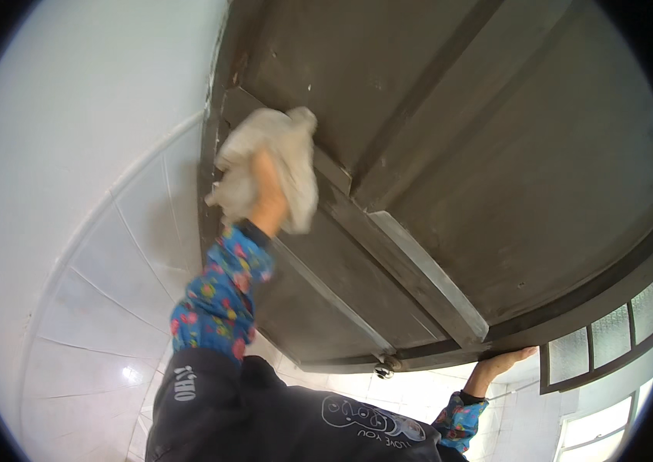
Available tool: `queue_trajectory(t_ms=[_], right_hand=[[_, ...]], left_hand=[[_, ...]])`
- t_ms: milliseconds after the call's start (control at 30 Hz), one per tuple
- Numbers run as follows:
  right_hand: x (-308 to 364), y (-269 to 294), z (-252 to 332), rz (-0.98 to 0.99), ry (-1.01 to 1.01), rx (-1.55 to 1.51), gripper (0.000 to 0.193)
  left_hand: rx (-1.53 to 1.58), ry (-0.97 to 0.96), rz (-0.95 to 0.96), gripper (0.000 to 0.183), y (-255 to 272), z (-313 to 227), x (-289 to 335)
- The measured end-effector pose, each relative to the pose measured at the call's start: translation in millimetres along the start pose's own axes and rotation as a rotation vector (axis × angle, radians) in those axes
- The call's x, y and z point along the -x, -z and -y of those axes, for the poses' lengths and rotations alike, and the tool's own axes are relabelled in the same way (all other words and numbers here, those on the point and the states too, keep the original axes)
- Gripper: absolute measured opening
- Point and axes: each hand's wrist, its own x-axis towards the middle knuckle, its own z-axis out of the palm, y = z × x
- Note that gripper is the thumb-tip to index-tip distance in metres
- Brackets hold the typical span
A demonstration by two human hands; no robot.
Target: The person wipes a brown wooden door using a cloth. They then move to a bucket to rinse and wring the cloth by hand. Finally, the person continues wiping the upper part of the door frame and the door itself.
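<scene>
A pale, crumpled cloth [299, 165] lies pressed against a dark brown panelled door [450, 177]. My left hand [269, 189] holds it near the door's left side, arm reaching up. Folds of the cloth cover most of the fingers, and motion blurs the rest. Lower right, my right hand [502, 363] grips the door's edge, its fingers partly hidden. Both forearms wear blue floral sleeve covers [219, 292].
A round metal doorknob [385, 367] sticks out at the door's lower edge. On the left stands a white wall [72, 146] with pale tiles [103, 323] below. A window with small frosted panes [607, 335] is at the right.
</scene>
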Motion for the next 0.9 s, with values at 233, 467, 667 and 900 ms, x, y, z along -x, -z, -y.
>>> queue_trajectory(t_ms=[233,467,667,900], right_hand=[[3.4,-10.4,3.2,-0.030,-0.080,-0.136,0.078],[-6.6,9.3,-0.4,-0.041,-0.049,0.001,0.080],[3.3,-13.6,4.8,-0.266,0.050,0.195,0.079],[-24.2,19.0,-9.0,-0.269,-0.005,0.002,0.074]], left_hand=[[-1.213,-0.869,0.131,0.045,-48.8,-45.8,-11.4],[-1.011,-0.883,0.182,0.040,-84.3,-69.5,-120.0],[-1.063,-0.874,0.223,0.039,-64.8,-66.3,-145.0],[-1.090,-0.642,0.183,0.036,-32.9,-34.1,-115.3]])
